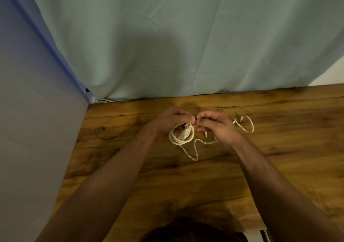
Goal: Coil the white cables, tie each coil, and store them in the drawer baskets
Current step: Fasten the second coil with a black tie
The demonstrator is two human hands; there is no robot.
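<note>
- Left hand (167, 119) is curling round the far side of the coil (181, 143), holding the turns together, thumb tip reaching toward the other hand
- Right hand (216, 124) is pinching something small and dark, probably a tie (195, 119), right where the two sets of fingertips are meeting; the view is too small there to say whether it is already wrapping the turns
- Coil is hanging from the left hand just above the table (186, 186), a few loose rounds, ring face tilting toward the camera, with the tying spot on its far right edge
- A coil has no real long axis; its open centre is facing roughly up and back toward the person
- Handling judgement: light, limp, springy cord that is wanting to unwind, so the bundle needs gripping across all turns at once, next to the tie, not by a single strand
- Loose cable (193, 158) is lying on the wood under and right of the right hand, snaking from near the coil out to an open loop on the right, so running mostly left to right; still to be coiled
- A spare black tie (111, 138) is lying well apart on the left of the table
- Drawer baskets are not showing; a pale curtain (186, 46) is hanging behind the table
</note>
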